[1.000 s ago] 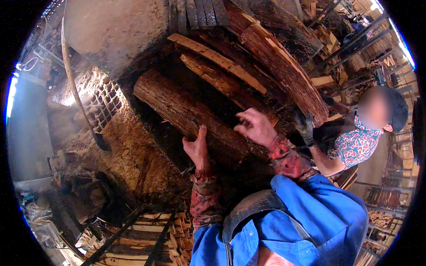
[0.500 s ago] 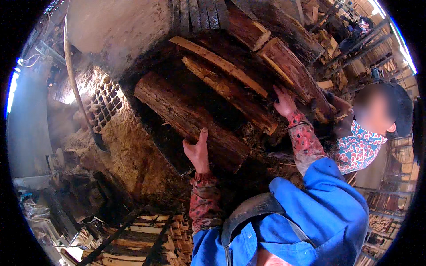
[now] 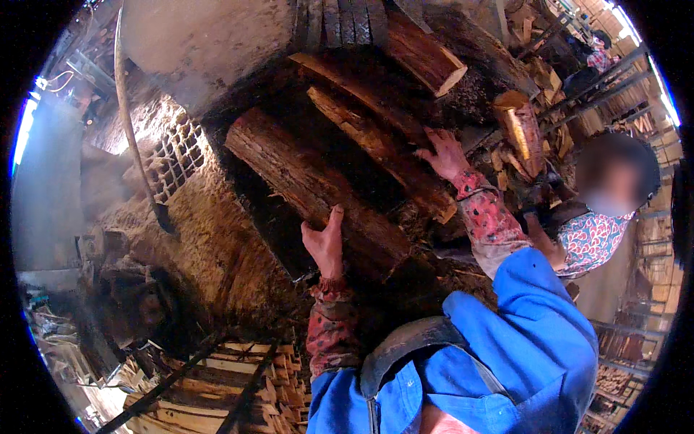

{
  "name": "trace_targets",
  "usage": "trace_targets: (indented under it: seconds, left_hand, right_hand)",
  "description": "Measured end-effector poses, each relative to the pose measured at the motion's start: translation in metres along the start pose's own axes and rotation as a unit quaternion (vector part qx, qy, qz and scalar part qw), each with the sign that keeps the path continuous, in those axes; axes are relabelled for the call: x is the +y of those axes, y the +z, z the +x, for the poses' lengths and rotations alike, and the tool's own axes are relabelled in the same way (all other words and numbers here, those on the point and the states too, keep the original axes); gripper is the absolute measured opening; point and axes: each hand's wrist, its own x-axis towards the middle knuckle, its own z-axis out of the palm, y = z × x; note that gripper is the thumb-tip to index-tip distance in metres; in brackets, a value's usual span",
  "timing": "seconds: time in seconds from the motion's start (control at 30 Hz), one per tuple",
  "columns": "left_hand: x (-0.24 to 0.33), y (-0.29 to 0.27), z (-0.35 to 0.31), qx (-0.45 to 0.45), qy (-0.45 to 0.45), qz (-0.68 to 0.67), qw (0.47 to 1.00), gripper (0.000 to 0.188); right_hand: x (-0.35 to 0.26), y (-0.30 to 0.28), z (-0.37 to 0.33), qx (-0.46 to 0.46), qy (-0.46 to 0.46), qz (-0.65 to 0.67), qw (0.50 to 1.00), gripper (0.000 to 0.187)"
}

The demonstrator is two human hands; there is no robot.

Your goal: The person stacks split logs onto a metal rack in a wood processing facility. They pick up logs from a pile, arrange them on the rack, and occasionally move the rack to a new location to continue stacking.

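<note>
At the far left a curved metal rod (image 3: 134, 137) leans against the kiln's mud-brick wall (image 3: 173, 155), beside a lattice of vent holes. Right of it, the dark firing opening (image 3: 289, 217) holds the stacked firewood. The person's left hand (image 3: 327, 242) lies open, palm flat against the near end of a thick bark-covered log (image 3: 311, 192), thumb raised, gripping nothing. The log slants up and left into the opening, resting on the lower edge of the stack. Further right, the right hand (image 3: 444, 153) spreads its fingers over a split plank-like log (image 3: 383, 155) higher in the pile, pressing rather than clasping. To push well, it seems best to keep both palms square on the wood's ends and drive along each log's length, so nothing rolls off the pile. Two hands work two logs; at least four more pieces lie above them. At the right edge another person in a patterned shirt (image 3: 593, 242) stands near more stacked wood.
</note>
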Motion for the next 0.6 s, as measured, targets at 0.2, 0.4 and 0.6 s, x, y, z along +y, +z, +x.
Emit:
trace_targets:
  seconds: [0.2,0.4,0.6]
  left_hand:
    - [-0.026,-0.021,-0.01,0.013,0.012,-0.033,0.999,0.06]
    - [-0.017,-0.036,-0.022,-0.009,0.03,-0.025,0.999,0.057]
    - [-0.029,-0.045,-0.024,0.008,0.027,0.026,0.999,0.058]
  right_hand:
    - [-0.003,0.008,-0.007,-0.065,-0.026,-0.068,0.995,0.066]
    - [-0.019,-0.016,-0.031,-0.053,-0.054,0.018,0.997,0.055]
    - [-0.086,-0.038,-0.113,-0.025,-0.079,0.062,0.995,0.052]
